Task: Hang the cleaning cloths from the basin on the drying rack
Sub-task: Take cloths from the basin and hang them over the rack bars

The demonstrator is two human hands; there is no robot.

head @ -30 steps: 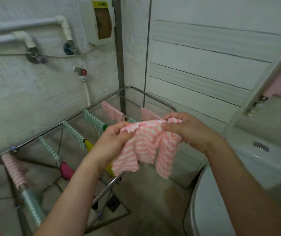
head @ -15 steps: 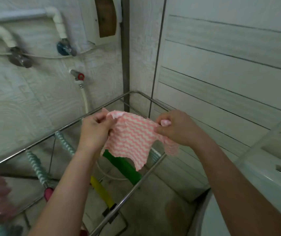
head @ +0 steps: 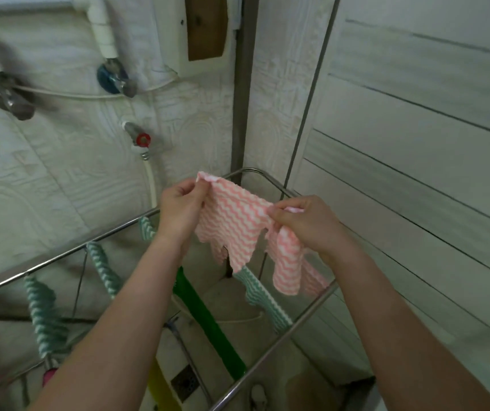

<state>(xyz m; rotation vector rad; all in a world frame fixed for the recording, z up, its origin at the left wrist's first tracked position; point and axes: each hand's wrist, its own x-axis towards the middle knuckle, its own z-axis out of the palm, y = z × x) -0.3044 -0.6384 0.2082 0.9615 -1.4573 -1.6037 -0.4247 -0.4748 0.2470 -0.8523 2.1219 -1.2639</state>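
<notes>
The thin pink-and-white cleaning cloth, printed with wavy stripes, is spread between the two hands, above the far corner of the silver metal drying rack. Its top edge runs almost straight from one grip to the other. The lower edge is ragged and hangs free. On the right side a folded flap hangs lower, near the front rail of the rack. Whether the cloth touches any rail, I cannot tell.

The left hand holds the upper left corner. Its thumb and curled fingers pinch the fabric, and a small tip of the corner stands up above the grip. The right hand pinches the upper right corner in the same way, with the fingers curled round a small bunch of fabric. Both grips are narrow and closed on the cloth.

Below and to the left of the left grip, teal-and-white striped cloths hang on the rack, and one more of them hangs below the right grip. Under both grips a long green plastic piece lies slanted beneath the rack. Above the left grip, on the wall, is a metal tap with a red ring.
</notes>
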